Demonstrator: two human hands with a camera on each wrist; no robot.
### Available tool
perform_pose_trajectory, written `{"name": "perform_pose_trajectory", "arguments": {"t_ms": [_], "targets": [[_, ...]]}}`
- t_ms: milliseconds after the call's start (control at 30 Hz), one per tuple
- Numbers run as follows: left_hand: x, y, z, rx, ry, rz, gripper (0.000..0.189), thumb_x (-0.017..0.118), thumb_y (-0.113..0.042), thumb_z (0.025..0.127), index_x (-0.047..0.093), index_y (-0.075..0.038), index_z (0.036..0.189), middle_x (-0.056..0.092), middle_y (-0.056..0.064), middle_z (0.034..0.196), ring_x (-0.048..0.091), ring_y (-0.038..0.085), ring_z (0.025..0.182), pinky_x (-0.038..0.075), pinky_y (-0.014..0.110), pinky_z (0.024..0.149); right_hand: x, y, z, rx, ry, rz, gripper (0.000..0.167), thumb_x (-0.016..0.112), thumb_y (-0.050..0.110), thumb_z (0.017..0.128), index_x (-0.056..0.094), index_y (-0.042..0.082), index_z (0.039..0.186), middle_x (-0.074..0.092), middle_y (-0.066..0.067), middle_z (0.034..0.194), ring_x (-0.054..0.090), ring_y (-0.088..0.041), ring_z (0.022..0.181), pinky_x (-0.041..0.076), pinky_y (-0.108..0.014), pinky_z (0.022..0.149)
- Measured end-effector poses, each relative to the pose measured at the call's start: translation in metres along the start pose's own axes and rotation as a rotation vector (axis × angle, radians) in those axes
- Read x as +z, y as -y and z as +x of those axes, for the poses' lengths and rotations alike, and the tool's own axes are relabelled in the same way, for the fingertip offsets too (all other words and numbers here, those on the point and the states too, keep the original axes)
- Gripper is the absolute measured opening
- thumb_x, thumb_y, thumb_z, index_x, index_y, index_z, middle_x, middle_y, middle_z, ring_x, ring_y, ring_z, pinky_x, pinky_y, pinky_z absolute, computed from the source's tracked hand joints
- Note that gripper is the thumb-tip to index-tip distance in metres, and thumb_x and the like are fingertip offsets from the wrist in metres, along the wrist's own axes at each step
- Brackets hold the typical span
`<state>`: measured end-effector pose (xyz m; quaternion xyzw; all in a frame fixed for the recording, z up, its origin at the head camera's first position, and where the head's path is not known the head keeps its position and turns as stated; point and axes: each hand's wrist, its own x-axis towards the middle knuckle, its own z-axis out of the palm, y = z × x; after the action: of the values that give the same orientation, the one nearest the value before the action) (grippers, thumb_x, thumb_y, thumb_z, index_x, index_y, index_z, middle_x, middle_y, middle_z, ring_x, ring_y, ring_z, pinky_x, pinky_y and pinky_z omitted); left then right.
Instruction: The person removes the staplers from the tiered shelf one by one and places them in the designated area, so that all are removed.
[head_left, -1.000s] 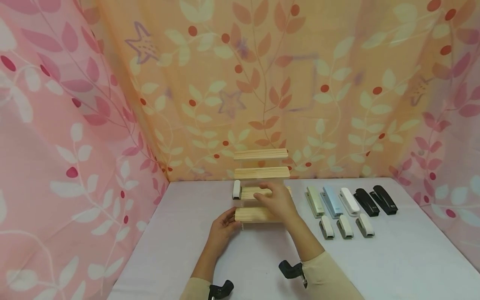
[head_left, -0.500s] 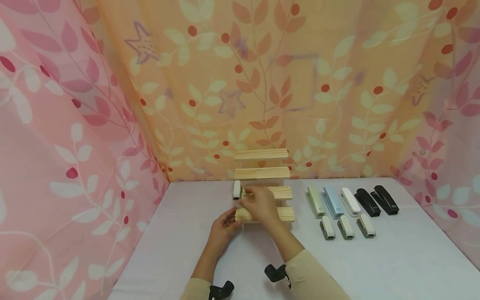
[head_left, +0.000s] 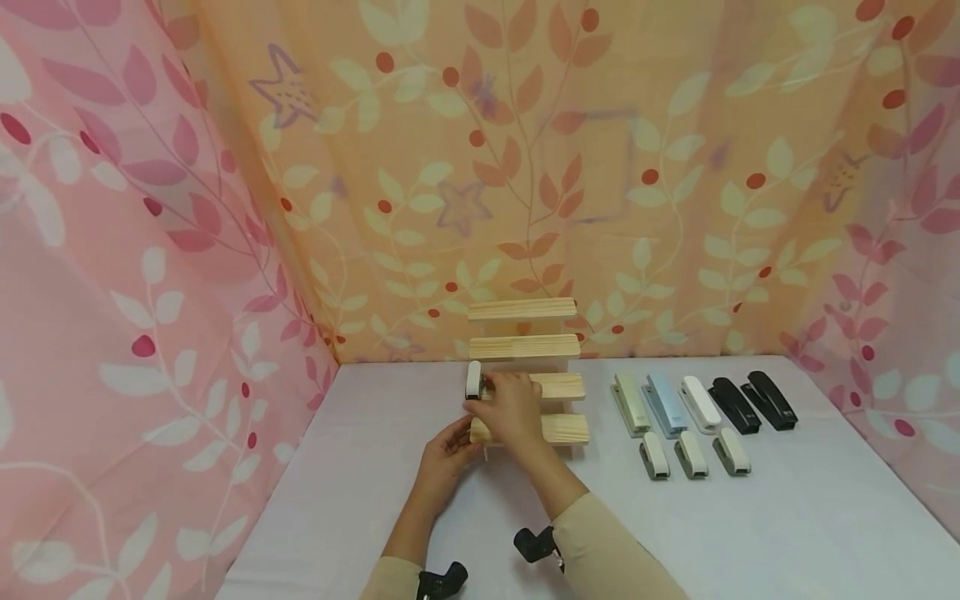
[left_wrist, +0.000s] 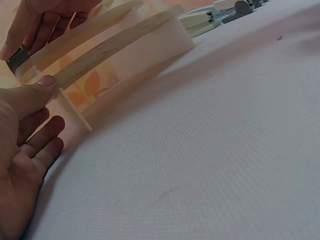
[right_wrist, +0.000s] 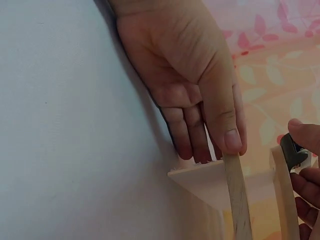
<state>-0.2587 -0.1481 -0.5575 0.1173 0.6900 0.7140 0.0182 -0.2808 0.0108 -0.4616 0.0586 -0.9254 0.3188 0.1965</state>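
Note:
A stepped wooden display rack [head_left: 525,347] with pale side panels stands at the back middle of the table. On the left end of its second-lowest board sits a small white stapler [head_left: 473,379] with a dark base [left_wrist: 19,58]. My right hand [head_left: 512,408] pinches this stapler between thumb and fingers, as the right wrist view shows at its right edge. The left end of the lowest board is held by my left hand [head_left: 447,462], thumb on the board's front [right_wrist: 239,200] and fingers around the side panel. Part of the lower boards is hidden behind my right hand.
Right of the rack lie a green stapler [head_left: 631,404], a blue one [head_left: 664,404], a white one [head_left: 700,404] and two black ones [head_left: 733,405]. Three small white staplers [head_left: 691,454] lie in front of them. Patterned curtains [head_left: 420,250] enclose the white table.
My right hand has moved left across the rack's lower boards and reached the small white stapler, which stays about where it was. My left hand keeps its place on the lowest board.

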Motion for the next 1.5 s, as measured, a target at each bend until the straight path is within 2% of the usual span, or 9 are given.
{"name": "perform_pose_trajectory", "arguments": {"t_ms": [167, 500, 700, 933, 1067, 1233, 1500], "targets": [[0.0, 0.001, 0.001, -0.002, -0.004, 0.019, 0.06, 0.079, -0.01, 0.091, 0.055, -0.008, 0.146, 0.059, 0.015, 0.145, 0.061, 0.028, 0.126, 0.057, 0.024, 0.096, 0.005, 0.004, 0.0, 0.019, -0.02, -0.011, 0.064, 0.087, 0.055, 0.076, 0.071, 0.018, 0.125, 0.074, -0.001, 0.118, 0.057, -0.028, 0.113, 0.037, -0.047, 0.091], [0.003, 0.002, 0.002, 0.003, 0.014, -0.006, 0.065, 0.08, -0.013, 0.09, 0.052, -0.003, 0.147, 0.056, 0.017, 0.147, 0.06, 0.031, 0.129, 0.056, 0.022, 0.097, -0.002, 0.007, -0.002, 0.018, -0.046, -0.031, 0.056, 0.084, 0.05, 0.082, 0.071, 0.018, 0.126, 0.074, -0.001, 0.117, 0.058, -0.027, 0.11, 0.039, -0.047, 0.091], [0.003, -0.001, 0.002, 0.012, 0.017, -0.005, 0.064, 0.079, -0.013, 0.091, 0.052, -0.003, 0.147, 0.056, 0.017, 0.147, 0.059, 0.032, 0.13, 0.056, 0.022, 0.097, -0.006, 0.003, -0.004, -0.001, -0.057, -0.001, 0.048, 0.084, 0.042, 0.083, 0.074, 0.013, 0.119, 0.076, -0.003, 0.114, 0.06, -0.027, 0.104, 0.039, -0.046, 0.089], [0.002, -0.002, 0.0, 0.018, 0.037, -0.015, 0.065, 0.077, -0.014, 0.093, 0.049, -0.002, 0.15, 0.054, 0.02, 0.149, 0.058, 0.032, 0.131, 0.056, 0.022, 0.098, -0.01, -0.005, -0.005, -0.035, -0.086, 0.033, 0.04, 0.086, 0.035, 0.081, 0.077, 0.014, 0.114, 0.078, -0.003, 0.107, 0.061, -0.026, 0.095, 0.038, -0.044, 0.081], [0.001, -0.001, 0.0, 0.009, 0.038, -0.017, 0.064, 0.077, -0.014, 0.093, 0.049, -0.004, 0.15, 0.055, 0.017, 0.148, 0.059, 0.029, 0.131, 0.056, 0.023, 0.099, -0.014, -0.009, -0.007, -0.037, -0.078, 0.052, 0.035, 0.086, 0.034, 0.081, 0.079, 0.017, 0.111, 0.078, 0.001, 0.105, 0.059, -0.022, 0.092, 0.038, -0.043, 0.082], [0.0, 0.0, -0.001, -0.008, 0.015, 0.0, 0.064, 0.078, -0.014, 0.092, 0.051, -0.007, 0.149, 0.057, 0.013, 0.147, 0.061, 0.024, 0.129, 0.056, 0.023, 0.098, -0.02, -0.013, -0.011, -0.044, -0.069, 0.077, 0.031, 0.085, 0.032, 0.081, 0.08, 0.016, 0.107, 0.078, 0.002, 0.104, 0.06, -0.022, 0.098, 0.039, -0.042, 0.085], [0.0, 0.0, 0.0, -0.015, 0.001, 0.016, 0.062, 0.078, -0.011, 0.091, 0.053, -0.007, 0.147, 0.057, 0.013, 0.147, 0.06, 0.026, 0.129, 0.056, 0.023, 0.099, -0.041, -0.019, -0.016, -0.079, -0.089, 0.122, 0.029, 0.084, 0.026, 0.081, 0.08, 0.016, 0.108, 0.077, 0.003, 0.098, 0.06, -0.022, 0.1, 0.04, -0.042, 0.091]]}}
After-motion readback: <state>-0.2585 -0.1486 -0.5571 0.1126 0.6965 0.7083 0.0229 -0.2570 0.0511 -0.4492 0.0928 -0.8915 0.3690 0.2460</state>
